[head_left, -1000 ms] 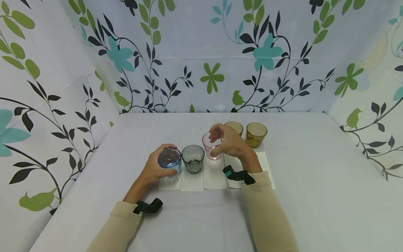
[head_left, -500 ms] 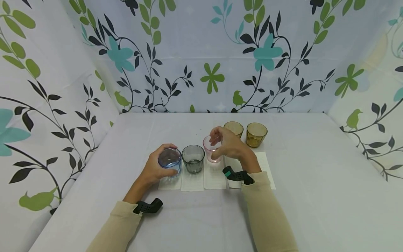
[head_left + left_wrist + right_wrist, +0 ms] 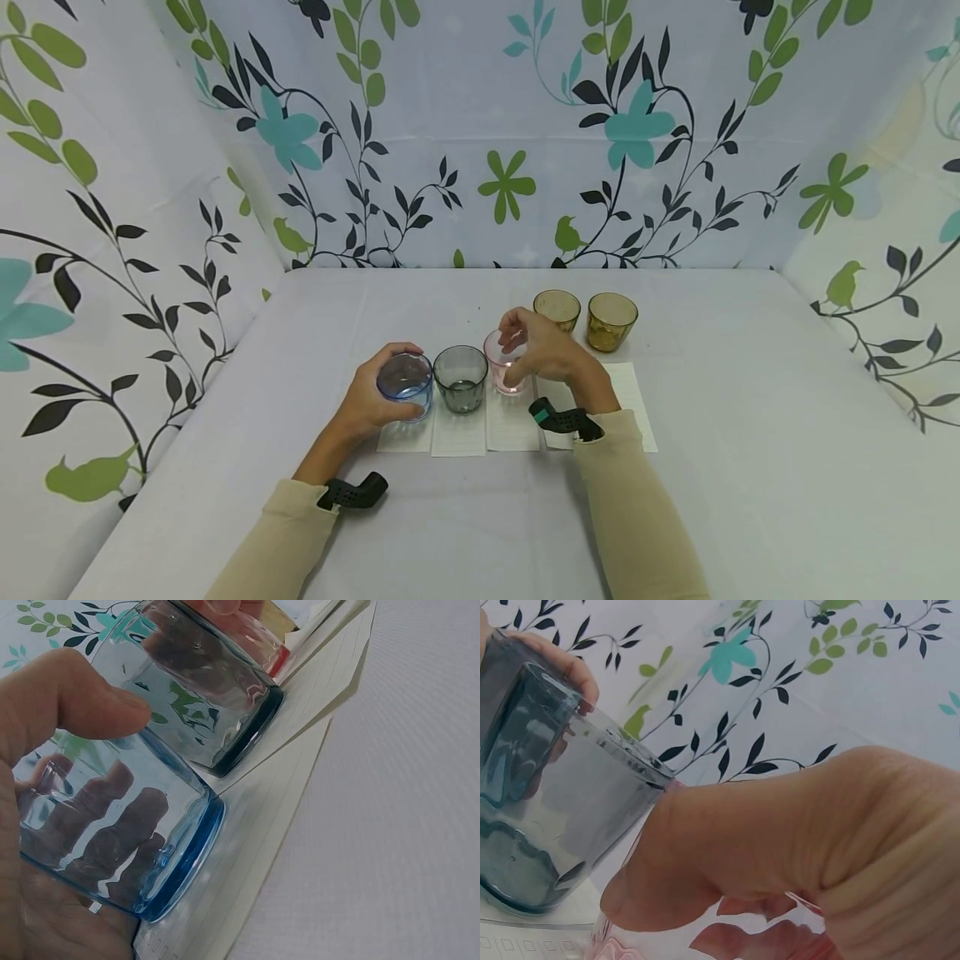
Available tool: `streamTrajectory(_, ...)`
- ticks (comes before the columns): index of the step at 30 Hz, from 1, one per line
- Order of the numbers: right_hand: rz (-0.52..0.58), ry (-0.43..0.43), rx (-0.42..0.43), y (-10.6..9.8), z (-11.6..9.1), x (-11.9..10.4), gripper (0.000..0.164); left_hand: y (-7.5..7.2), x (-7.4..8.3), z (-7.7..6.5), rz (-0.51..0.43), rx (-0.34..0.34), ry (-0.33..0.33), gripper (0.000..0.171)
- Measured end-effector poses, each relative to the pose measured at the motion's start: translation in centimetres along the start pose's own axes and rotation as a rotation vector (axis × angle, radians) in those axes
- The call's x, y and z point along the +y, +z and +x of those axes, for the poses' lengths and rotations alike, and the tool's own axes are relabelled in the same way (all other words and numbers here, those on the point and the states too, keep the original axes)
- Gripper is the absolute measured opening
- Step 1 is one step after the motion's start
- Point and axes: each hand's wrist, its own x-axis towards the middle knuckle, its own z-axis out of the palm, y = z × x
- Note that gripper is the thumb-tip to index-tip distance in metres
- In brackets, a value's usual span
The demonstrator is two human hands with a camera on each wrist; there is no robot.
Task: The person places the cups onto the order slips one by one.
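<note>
My left hand point(image 3: 365, 402) grips a clear blue glass tumbler point(image 3: 405, 385), fingers wrapped round its far side and thumb on its near side. The tumbler stands upright at the top of a paper slip point(image 3: 247, 862). Beside it, nearly touching, is a grey glass tumbler point(image 3: 460, 382) that no hand holds. My right hand point(image 3: 553, 348) holds a pale pink glass tumbler point(image 3: 496, 360) between thumb and fingers, just right of the grey one. The pink tumbler's base is over the top of another slip point(image 3: 513, 427); the right wrist view shows mostly thumb point(image 3: 667, 862), hiding much of the tumbler.
Two amber glass tumblers point(image 3: 612, 319) stand behind my right hand, one partly covered by it. More paper point(image 3: 626, 392) lies under my right wrist. A white cloth point(image 3: 450, 533) covers the table, and leaf-patterned curtains point(image 3: 450, 125) enclose it.
My right hand and the pink tumbler have come slightly toward me and down, level with the grey tumbler's row. More of the left amber tumbler shows. The left hand stays still.
</note>
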Motion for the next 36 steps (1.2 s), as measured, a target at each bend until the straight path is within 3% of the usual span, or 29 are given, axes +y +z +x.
streamTrajectory(16, 0.080, 0.071, -0.089, 0.0, 0.0, 0.2, 0.085, -0.1, -0.3, -0.1, -0.002, -0.002, 0.023, 0.079)
streamTrajectory(27, -0.001, 0.105, -0.108, -0.3, -0.3, -0.3, 0.089, -0.2, -0.5, -0.3, 0.004, -0.005, 0.026, 0.080)
streamTrajectory(36, -0.052, 0.056, -0.090, -1.1, -0.6, -1.3, 0.089, 0.0, -0.2, -0.1, -0.005, -0.008, 0.024, 0.081)
